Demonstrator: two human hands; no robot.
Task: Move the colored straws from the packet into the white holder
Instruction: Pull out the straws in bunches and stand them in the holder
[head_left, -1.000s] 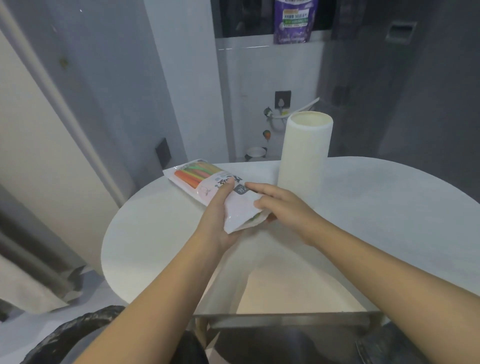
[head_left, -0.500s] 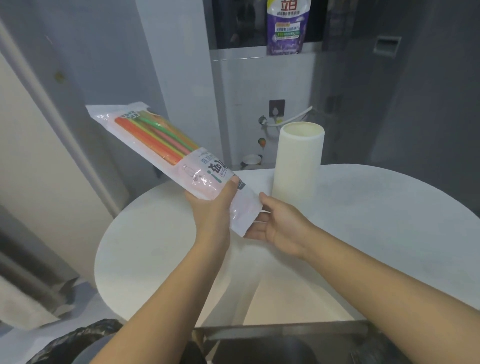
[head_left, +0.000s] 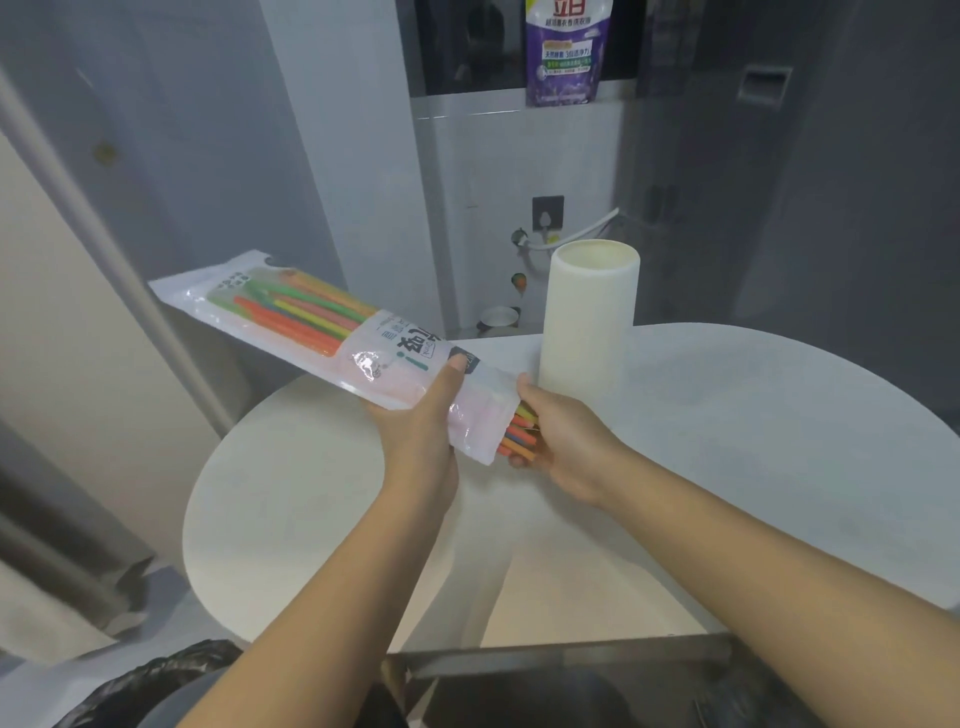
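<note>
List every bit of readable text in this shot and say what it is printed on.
"立白": large white characters at the top of the purple pouch on the ledge behind the table.
Smaller white lines below it on the purple pouch: too blurred to read.
Large dark characters on the straw packet held in the left hand: partly hidden by the thumb, not readable.
Small green print at the packet's far end: too small to read.
</note>
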